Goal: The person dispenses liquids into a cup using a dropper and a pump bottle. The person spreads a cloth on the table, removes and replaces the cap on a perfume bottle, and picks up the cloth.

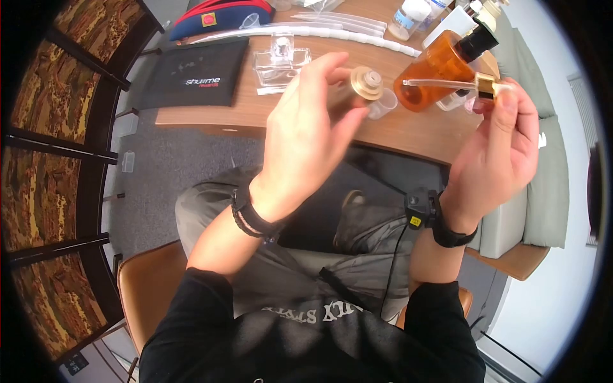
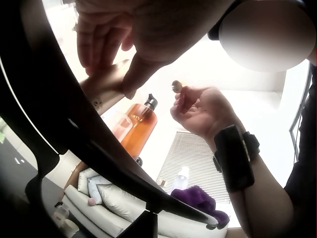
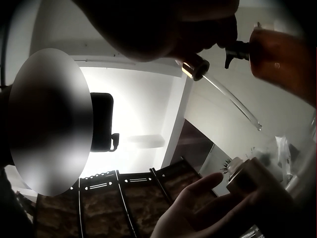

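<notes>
My left hand (image 1: 297, 131) grips a small bottle (image 1: 367, 84) with a gold collar and an uncapped neck, tilted up toward the head camera. In the right wrist view the bottle (image 3: 252, 181) shows its pale neck between thumb and fingers. My right hand (image 1: 495, 150) pinches a dropper (image 1: 440, 83) by its gold cap. Its glass tube points left toward the bottle, apart from it, and overlaps a large amber pump bottle (image 1: 424, 67) in the head view. A small clear cup (image 1: 385, 104) stands on the table, close behind the left hand's bottle.
On the wooden table (image 1: 204, 118) lie a black pouch (image 1: 195, 73), a navy case (image 1: 220, 19) with red trim and long white strips (image 1: 319, 32). A clear glass bottle (image 1: 281, 60) stands beyond the left hand. Several bottles, one white-capped (image 1: 408, 19), crowd the back right.
</notes>
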Action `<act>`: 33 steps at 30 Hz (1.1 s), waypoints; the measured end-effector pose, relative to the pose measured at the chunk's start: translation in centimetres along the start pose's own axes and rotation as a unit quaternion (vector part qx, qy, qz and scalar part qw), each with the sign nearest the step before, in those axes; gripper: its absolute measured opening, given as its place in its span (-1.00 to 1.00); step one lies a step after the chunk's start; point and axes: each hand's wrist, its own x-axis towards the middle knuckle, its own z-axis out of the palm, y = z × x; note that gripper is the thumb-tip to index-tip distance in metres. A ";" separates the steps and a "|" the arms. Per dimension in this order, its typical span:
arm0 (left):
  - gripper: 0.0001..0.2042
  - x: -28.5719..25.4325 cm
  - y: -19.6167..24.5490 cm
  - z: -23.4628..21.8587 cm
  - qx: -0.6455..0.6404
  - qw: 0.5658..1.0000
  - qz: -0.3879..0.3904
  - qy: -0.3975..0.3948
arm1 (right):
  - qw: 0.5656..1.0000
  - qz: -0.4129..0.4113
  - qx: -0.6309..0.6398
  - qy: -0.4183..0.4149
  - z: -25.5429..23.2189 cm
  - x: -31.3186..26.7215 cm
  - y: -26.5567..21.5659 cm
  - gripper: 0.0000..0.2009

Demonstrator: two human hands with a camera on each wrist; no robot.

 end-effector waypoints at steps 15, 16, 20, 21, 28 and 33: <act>-0.26 -0.3 0.5 0.0 -0.024 0.999 -0.003 -0.028 | 0.998 -0.009 0.024 -0.059 0.2 -0.7 -0.9 -0.76; -0.26 -0.3 0.6 0.0 -0.025 0.999 -0.003 -0.028 | 0.998 -0.004 0.030 -0.054 0.6 -0.8 -1.0 -0.82; -0.26 -0.2 0.8 -0.1 -0.027 0.999 -0.015 -0.034 | 0.996 -0.026 0.007 -0.089 1.1 -1.0 -1.2 -0.90; -0.26 -0.2 0.7 0.0 -0.031 0.999 -0.010 -0.034 | 0.996 -0.025 0.007 -0.089 1.3 -1.1 -1.2 -0.90; -0.26 -0.2 0.7 0.0 -0.040 0.999 -0.012 -0.033 | 0.991 -0.026 -0.008 -0.132 2.7 -1.7 0.2 -0.94; -0.27 -0.2 0.6 -0.1 -0.037 0.999 -0.009 -0.033 | 0.988 -0.012 -0.047 -0.146 2.9 -2.0 0.9 -0.93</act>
